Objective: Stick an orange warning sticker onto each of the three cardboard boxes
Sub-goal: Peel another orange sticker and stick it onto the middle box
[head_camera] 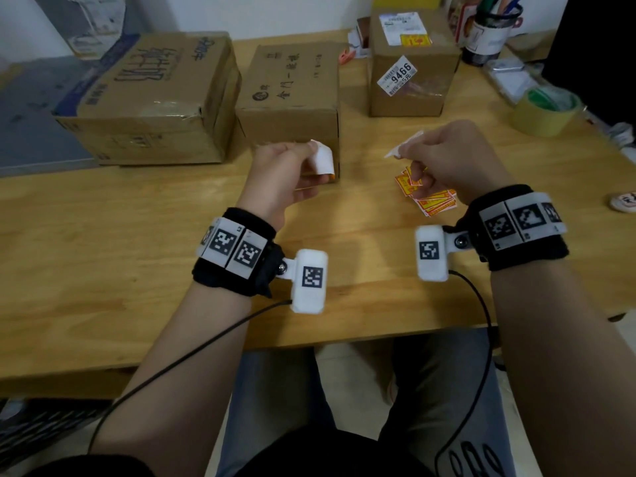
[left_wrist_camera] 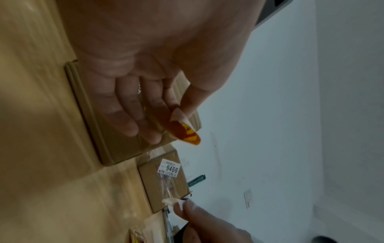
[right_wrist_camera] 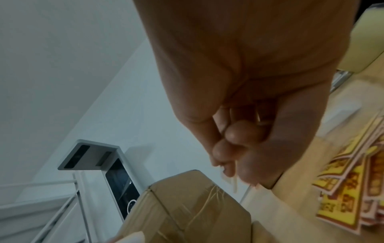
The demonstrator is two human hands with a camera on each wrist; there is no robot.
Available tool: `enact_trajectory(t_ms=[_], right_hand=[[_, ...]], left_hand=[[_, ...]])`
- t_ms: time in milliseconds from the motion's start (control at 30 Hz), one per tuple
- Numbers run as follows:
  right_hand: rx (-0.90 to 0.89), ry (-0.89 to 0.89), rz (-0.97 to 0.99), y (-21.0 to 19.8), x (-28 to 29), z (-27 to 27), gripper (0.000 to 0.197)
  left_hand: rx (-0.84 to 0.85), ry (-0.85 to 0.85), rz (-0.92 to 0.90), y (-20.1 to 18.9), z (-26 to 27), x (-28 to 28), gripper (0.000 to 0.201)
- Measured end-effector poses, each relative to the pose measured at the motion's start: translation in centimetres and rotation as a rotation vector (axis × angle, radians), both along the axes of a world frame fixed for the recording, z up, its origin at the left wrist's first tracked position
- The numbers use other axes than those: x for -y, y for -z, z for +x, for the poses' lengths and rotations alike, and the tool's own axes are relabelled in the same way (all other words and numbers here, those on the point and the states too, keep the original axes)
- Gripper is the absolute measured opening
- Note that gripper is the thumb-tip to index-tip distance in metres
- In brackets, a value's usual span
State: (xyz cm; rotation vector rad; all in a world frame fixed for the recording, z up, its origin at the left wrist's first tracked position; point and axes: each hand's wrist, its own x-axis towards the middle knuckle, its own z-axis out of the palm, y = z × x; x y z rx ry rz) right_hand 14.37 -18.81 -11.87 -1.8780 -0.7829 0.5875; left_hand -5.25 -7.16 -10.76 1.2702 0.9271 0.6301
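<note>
Three cardboard boxes stand in a row at the back of the wooden table: a large left box (head_camera: 148,98), a middle box (head_camera: 292,94) and a small right box (head_camera: 413,74). The small box carries an orange sticker (head_camera: 414,39) on its top. In front of the middle box my left hand (head_camera: 304,154) pinches a peeled, curled orange sticker (head_camera: 323,160) (left_wrist_camera: 187,131) between thumb and forefinger. To its right, my right hand (head_camera: 414,154) pinches the white backing paper (head_camera: 402,146) (right_wrist_camera: 232,179). Under the right hand, a loose pile of orange stickers (head_camera: 426,197) (right_wrist_camera: 353,189) lies on the table.
A tape roll (head_camera: 545,111) sits at the right, with a pen cup (head_camera: 488,32) behind it. A small round object (head_camera: 624,203) lies at the right edge. Bare table (head_camera: 137,235) stretches in front of the boxes. Cables hang from both wrist cameras.
</note>
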Motion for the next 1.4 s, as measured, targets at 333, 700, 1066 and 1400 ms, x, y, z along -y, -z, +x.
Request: enact_trajectory(t_ms=[333,700,1066,1400], right_hand=[[0.029,-0.008,-0.061,-0.1,-0.2,-0.3,0.014],[0.103,-0.125,0.06,-1.7,-0.4,-2.9,0.04],[0.063,-0.268,-0.01,-2.1,-1.8,-5.7,0.029],[0.111,-0.178,-0.024,-1.9,-2.5,-6.2,0.035]], left_hand=[[-0.02,0.041,0.006,0.2,0.3,0.5,0.013],[-0.06,0.012,0.057,-0.2,0.6,0.7,0.01],[-0.153,0.102,0.18,-1.1,0.7,1.2,0.027],[-0.168,0.198,0.201,-2.3,0.2,1.9,0.025]])
